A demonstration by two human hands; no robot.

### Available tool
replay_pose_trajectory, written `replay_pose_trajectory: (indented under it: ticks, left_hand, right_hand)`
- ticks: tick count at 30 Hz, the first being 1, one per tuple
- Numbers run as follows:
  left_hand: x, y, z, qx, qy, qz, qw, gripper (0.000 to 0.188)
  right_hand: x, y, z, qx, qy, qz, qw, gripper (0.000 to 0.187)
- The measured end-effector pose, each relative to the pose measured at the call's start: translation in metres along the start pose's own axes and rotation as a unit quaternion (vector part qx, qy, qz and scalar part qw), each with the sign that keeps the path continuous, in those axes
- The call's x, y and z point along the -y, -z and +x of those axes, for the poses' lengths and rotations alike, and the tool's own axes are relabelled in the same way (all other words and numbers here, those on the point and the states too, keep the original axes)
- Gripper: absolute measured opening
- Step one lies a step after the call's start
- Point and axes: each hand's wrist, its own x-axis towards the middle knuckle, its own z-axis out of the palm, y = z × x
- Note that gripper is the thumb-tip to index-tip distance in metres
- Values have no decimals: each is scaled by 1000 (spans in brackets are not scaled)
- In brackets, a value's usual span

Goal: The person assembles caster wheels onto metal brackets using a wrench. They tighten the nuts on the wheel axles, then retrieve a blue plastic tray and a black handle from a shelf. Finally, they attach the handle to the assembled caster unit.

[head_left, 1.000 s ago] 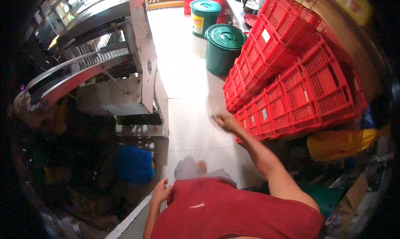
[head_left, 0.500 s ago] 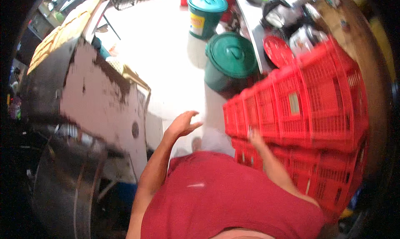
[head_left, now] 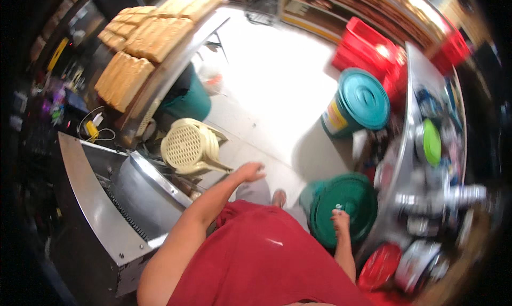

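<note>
So there's a sheet-metal machine (head_left: 97,199) with curved panels left of the loosely open left hand (head_left: 250,171), and a smooth green bin (head_left: 356,198), round-lidded, below the half-curled right hand (head_left: 341,222) (can't tell if that one's gripping anything). Then a cream plastic stool (head_left: 183,145), hole-punched round seat, just left of the left hand.

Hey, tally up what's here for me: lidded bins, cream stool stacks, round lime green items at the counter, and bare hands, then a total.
Lidded bins: 2, teal-lidded bin and dark green bin
Cream stool stack: 1
Round lime green item: 1
Bare hands: 2, left hand and right hand
Total: 6
</note>
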Motion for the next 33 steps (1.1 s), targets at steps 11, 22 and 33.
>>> replay_pose_trajectory:
  ticks: [11, 22, 33]
  left_hand:
    - [188, 158, 213, 27, 312, -79, 946, 61]
    - [80, 602, 616, -200, 62, -253, 945, 49]
    - [132, 836, 773, -249, 92, -401, 877, 44]
  right_hand:
    - [468, -4, 351, -21, 257, -206, 944, 35]
    - [733, -113, 533, 243, 130, -374, 886, 47]
    - [1478, -342, 723, 174, 600, -309, 717, 43]
